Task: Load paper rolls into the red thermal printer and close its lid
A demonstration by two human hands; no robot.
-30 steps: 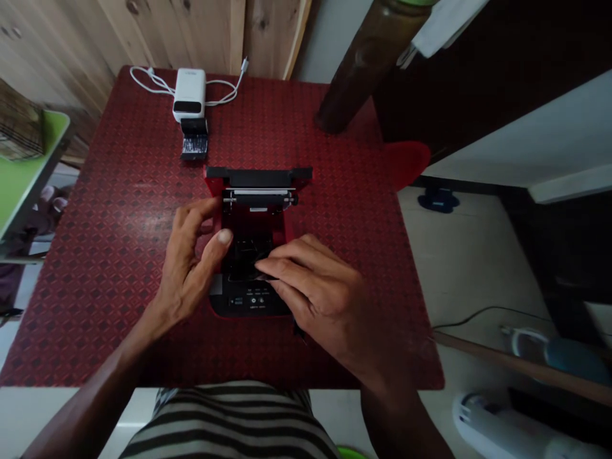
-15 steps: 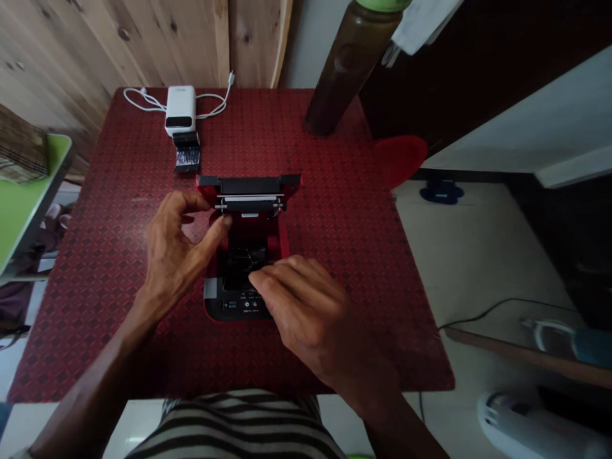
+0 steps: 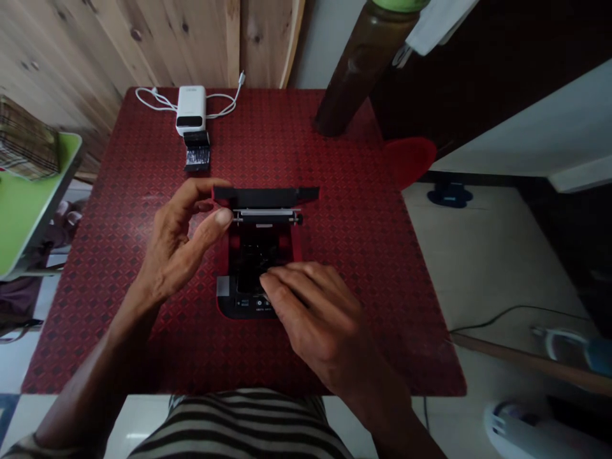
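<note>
A small red and black printer (image 3: 247,311) stands on the table with its lid (image 3: 262,197) raised. My left hand (image 3: 179,239) grips the lid's left edge, thumb on the near side and fingers curled behind. Under the lid, a roller (image 3: 265,218) runs across. Glossy black strip material (image 3: 253,258) lies in the dark compartment. My right hand (image 3: 315,312) is closed in a pinch at the compartment's front right, at the strip's near end. It covers part of the button panel (image 3: 253,303); the pinched edge itself is hard to see.
Behind the printer lie a white power bank (image 3: 191,105) with a white cable (image 3: 222,108) and a creased black piece (image 3: 197,153). A tall brown bottle (image 3: 351,70) stands at the back right of the red table (image 3: 105,306). A red stool (image 3: 411,159) is beyond the right edge.
The lid has tipped slightly lower toward me, and my left hand now has a fuller hold on its edge. My right hand stays at the compartment front. The whole view has shifted a little.
</note>
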